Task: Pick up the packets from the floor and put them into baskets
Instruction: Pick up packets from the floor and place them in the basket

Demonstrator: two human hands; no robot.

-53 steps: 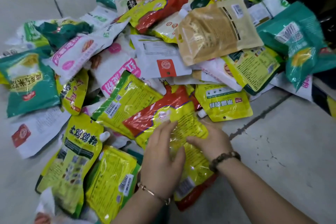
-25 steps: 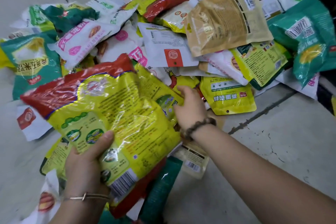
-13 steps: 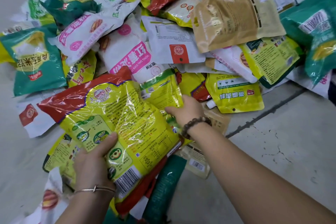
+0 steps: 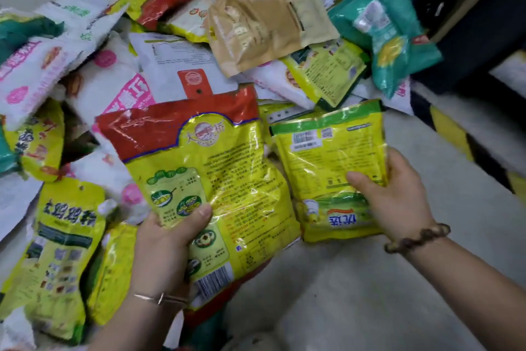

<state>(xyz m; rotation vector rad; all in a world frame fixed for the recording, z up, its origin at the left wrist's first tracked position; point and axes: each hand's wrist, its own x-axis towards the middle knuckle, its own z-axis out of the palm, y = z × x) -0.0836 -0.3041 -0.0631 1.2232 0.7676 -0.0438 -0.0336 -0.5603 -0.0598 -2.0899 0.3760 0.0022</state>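
Observation:
My left hand grips a large yellow packet with a red top by its lower left edge, thumb on its printed face, and holds it above the pile. My right hand grips a smaller yellow packet with a green band at its right side, lifted beside the large one. Under and behind both lies a heap of several packets on the floor: a tan spouted pouch, a white packet with a red square, teal bags. No basket is in view.
Pale floor lies bare at the lower right. A yellow-and-black striped edge runs along the right, with a dark shelf base above it. More yellow pouches lie at the lower left.
My right hand has pulled the smaller yellow packet out of the pile and lifted it to the right. My left hand still holds the large packet, now raised and more upright.

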